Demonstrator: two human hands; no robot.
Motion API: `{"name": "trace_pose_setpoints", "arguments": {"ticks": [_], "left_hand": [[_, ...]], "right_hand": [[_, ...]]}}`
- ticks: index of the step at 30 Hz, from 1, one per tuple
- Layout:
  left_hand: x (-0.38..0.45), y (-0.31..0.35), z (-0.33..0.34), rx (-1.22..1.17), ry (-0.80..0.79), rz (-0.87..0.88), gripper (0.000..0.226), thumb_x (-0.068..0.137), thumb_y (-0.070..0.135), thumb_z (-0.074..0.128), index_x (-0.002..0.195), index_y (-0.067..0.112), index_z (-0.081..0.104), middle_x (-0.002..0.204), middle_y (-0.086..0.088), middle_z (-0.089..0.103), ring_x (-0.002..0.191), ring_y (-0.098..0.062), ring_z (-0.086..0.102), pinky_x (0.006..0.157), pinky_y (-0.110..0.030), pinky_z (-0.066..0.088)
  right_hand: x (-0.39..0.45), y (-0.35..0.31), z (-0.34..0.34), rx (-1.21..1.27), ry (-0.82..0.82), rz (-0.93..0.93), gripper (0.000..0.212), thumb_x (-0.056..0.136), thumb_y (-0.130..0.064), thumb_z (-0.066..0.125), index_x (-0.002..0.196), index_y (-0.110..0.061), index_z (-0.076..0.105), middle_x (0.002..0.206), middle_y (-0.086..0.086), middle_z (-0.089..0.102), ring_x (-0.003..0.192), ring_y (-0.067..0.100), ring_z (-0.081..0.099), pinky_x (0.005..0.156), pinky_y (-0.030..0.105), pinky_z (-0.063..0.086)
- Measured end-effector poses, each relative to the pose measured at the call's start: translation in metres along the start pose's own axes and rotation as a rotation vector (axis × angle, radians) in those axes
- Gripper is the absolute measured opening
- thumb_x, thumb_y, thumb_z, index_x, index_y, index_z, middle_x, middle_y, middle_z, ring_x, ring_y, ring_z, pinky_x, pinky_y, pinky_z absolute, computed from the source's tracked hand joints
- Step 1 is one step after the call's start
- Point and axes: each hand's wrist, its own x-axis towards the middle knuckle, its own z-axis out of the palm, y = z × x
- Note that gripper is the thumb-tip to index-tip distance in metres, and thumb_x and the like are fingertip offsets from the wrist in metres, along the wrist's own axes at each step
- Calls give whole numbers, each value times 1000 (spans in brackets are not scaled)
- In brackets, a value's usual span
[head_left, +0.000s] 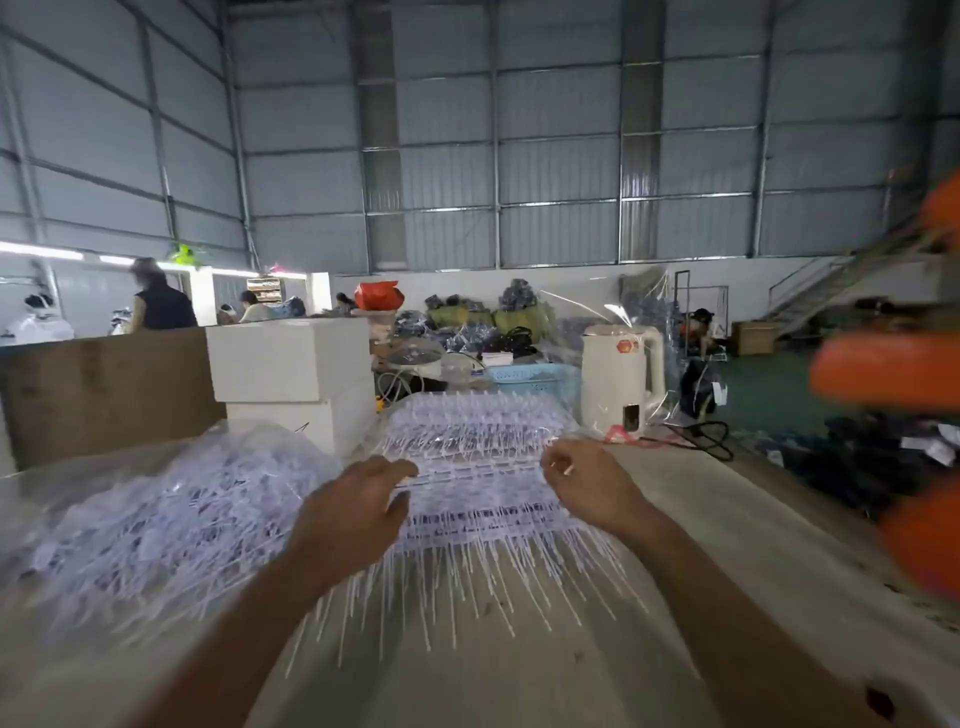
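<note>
A long pale table (717, 561) carries the work, so that both forearms can rest low and reach forward over it. On its left lies a loose heap of white plastic tags (156, 530) in a clear bag, tangled, probably the unsorted supply. In the middle, just ahead of the hands, sits a neat stack of tags (467, 431), laid row on row with the thin tails pointing toward the person, which keeps them combed and easy to count. White boxes (291, 364) and a white kettle (621, 379) stand at the far edge, out of the way.

The left hand (358, 514) is curled over the left end of one strip of tags (467, 480), fingers above and thumb beneath, though blur hides the exact grip. The right hand (587, 483) pinches the other end, narrow, with a small white stub showing between its fingertips. Holding the strip at both ends keeps it straight and level above the stack, most likely so it goes down square with the rows beneath.
</note>
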Motion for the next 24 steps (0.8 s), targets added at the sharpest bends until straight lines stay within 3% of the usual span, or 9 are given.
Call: {"name": "trace_pose_setpoints", "arguments": {"ticks": [3, 5, 6, 8, 11, 15, 17, 20, 24], "left_hand": [[8, -7, 58, 219, -210, -138, 60, 101, 57, 22, 155, 34, 30, 161, -2, 33, 145, -24, 35, 114, -43, 34], [2, -24, 91, 229, -292, -233, 78, 93, 68, -2, 156, 34, 28, 163, -3, 28, 148, -27, 29, 115, -48, 30], [1, -32, 98, 232, -308, -251, 78, 93, 69, -2, 155, 35, 30, 162, -2, 29, 148, -26, 28, 115, -49, 29], [2, -42, 107, 195, -245, -260, 62, 98, 60, 15, 147, 34, 45, 153, 2, 44, 141, -22, 39, 111, -46, 34], [1, -30, 106, 157, -97, -174, 53, 98, 48, 25, 119, 28, 69, 124, 5, 66, 117, -21, 60, 95, -40, 48], [3, -32, 100, -49, -58, -224, 24, 99, 27, 50, 86, 17, 69, 98, -3, 70, 93, -26, 64, 80, -38, 51], [3, -36, 98, -96, -53, -254, 21, 96, 19, 52, 86, 16, 71, 98, -5, 71, 90, -25, 64, 81, -37, 52], [7, -37, 98, -158, -16, -308, 23, 98, 30, 56, 90, 20, 75, 100, 0, 71, 97, -23, 63, 89, -39, 52], [14, -31, 98, -140, -38, -401, 11, 92, 30, 61, 93, 26, 70, 100, 4, 66, 101, -18, 60, 94, -39, 48]], "right_hand": [[4, 42, 37, -160, -46, 187, 43, 103, -31, 49, 142, -14, 51, 143, 10, 52, 131, 28, 48, 109, 30, 35], [0, 65, 61, -262, -112, 232, 40, 101, -34, 46, 134, -12, 55, 136, 12, 58, 125, 27, 53, 102, 29, 37], [-1, 69, 65, -292, -112, 223, 36, 100, -33, 46, 125, -11, 60, 127, 13, 63, 118, 27, 58, 97, 29, 40], [6, 72, 63, -263, -64, 210, 29, 98, -25, 49, 110, -8, 70, 115, 13, 69, 109, 29, 63, 90, 30, 44], [8, 78, 56, -214, -7, 263, 28, 99, -18, 50, 105, -8, 75, 111, 14, 71, 108, 31, 66, 86, 32, 49], [10, 83, 53, -141, 86, 252, 23, 98, -14, 53, 105, -15, 75, 111, 7, 74, 102, 28, 67, 90, 35, 52], [15, 83, 48, -116, 95, 236, 24, 95, -9, 52, 106, -13, 74, 109, 8, 74, 99, 30, 68, 90, 37, 53], [21, 84, 39, -98, 50, 227, 26, 90, -5, 56, 106, -17, 73, 100, 9, 76, 90, 31, 71, 85, 38, 55], [23, 91, 34, -172, -42, 233, 26, 88, -6, 61, 102, -24, 72, 91, -1, 74, 83, 18, 70, 79, 29, 53]]}}
